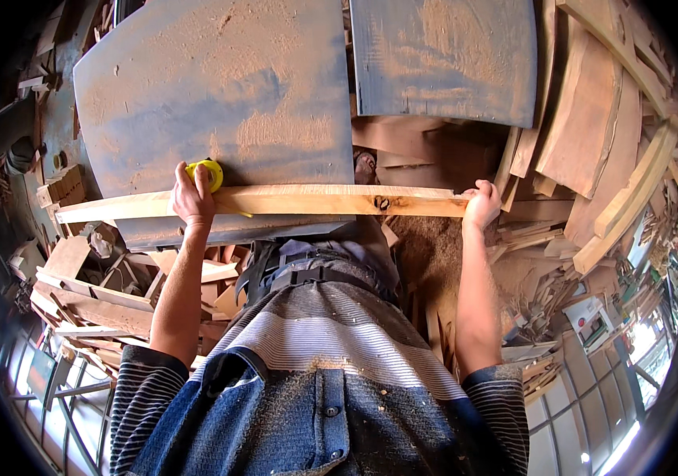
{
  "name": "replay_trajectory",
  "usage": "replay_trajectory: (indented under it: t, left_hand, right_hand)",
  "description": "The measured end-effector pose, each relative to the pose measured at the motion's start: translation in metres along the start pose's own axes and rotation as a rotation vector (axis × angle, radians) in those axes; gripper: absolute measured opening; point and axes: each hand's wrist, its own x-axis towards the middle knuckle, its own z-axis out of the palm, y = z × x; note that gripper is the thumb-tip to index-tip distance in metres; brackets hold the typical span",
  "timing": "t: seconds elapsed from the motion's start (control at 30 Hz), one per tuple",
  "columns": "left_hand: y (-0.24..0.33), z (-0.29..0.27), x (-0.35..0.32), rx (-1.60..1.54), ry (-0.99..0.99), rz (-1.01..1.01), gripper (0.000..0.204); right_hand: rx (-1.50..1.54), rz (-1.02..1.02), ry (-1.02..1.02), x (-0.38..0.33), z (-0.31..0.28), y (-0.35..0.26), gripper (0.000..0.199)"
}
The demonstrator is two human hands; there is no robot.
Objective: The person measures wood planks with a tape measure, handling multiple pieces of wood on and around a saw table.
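Wooden board point(307, 202) lay crosswise, hands spaced unevenly along it

So, closest in was a striped shirt point(339, 329) with sawdust point(347, 363) on it, then a dark belt point(320, 275). Just past that was the board, long axis running left to right across the person's front. The right hand point(482, 205) was closed around its right end. The left hand point(194, 198) had its fingers curled over the top edge, well in from the other end, so a good stretch stuck out leftward. A yellow tape measure point(213, 174) sat right by those fingers; couldn't tell if they were pinching it too. Beyond was a dusty grey tabletop point(196, 95), with a second grey panel point(446, 67) across a gap to the right.
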Motion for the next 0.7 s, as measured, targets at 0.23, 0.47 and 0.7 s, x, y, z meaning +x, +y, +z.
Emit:
replay_trajectory:
  t: [0.23, 0.47, 0.7]
  left_hand:
    - [-0.004, 0.0, -0.005, -0.007, 0.014, 0.019, 0.066]
    - [0.0, 0.0, 0.0, -0.041, 0.012, 0.016, 0.064]
    - [-0.004, 0.0, 0.0, -0.033, 0.018, 0.022, 0.065]
  right_hand:
    - [0.061, 0.018, 0.006, -0.001, 0.004, -0.003, 0.027]
    - [0.063, 0.013, 0.018, 0.003, 0.002, 0.0, 0.023]
    - [0.053, 0.006, 0.018, 0.007, 0.004, 0.018, 0.031]
